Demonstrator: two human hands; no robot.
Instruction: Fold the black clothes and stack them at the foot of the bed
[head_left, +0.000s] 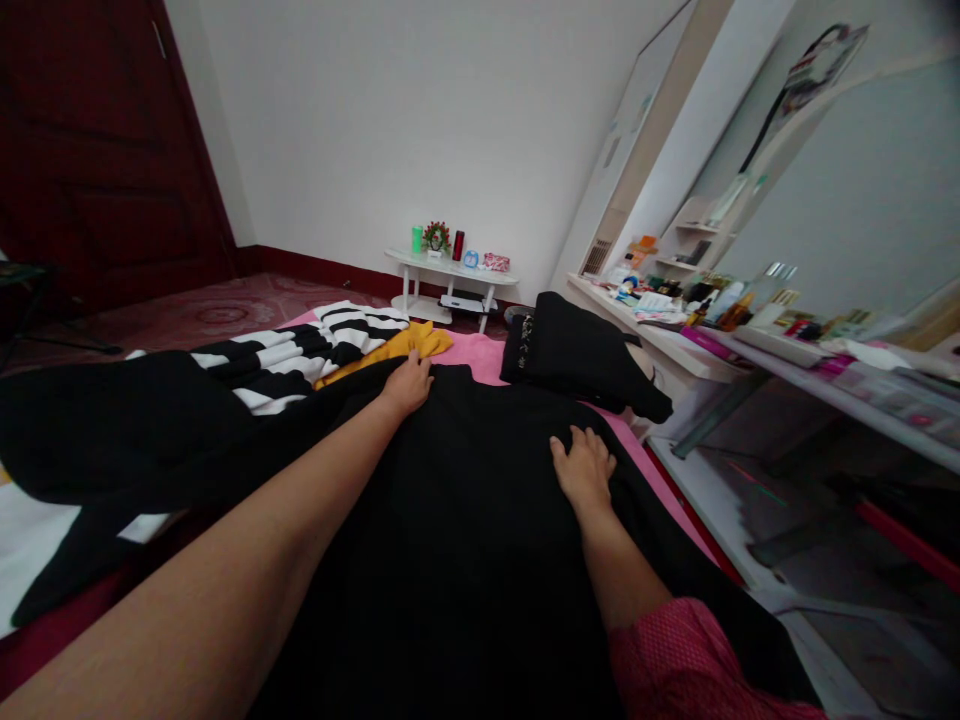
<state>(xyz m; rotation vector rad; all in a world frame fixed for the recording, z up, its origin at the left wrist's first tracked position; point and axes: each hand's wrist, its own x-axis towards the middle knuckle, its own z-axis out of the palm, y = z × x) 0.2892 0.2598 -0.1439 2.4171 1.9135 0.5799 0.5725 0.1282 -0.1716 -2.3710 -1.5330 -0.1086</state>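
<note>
A black garment (465,520) lies spread out in front of me, with a sleeve stretching to the lower right. My left hand (409,384) rests on its upper left edge, fingers pointing away from me and slightly apart. On the upper right part of the same cloth lies my right hand (584,466), palm down with its fingers spread. Neither hand grips anything visible. Just beyond, a folded black garment (574,350) with pale lettering sits on the pink cloth (480,355). Black-and-white striped clothing (277,365) and a yellow cloth (412,343) are beyond my left forearm.
A low white table (450,265) with a plant, cups and a small clock stands by the far wall. Along the right runs a dresser (675,345) crowded with bottles, below a mirror. A dark red door (97,150) is at the left.
</note>
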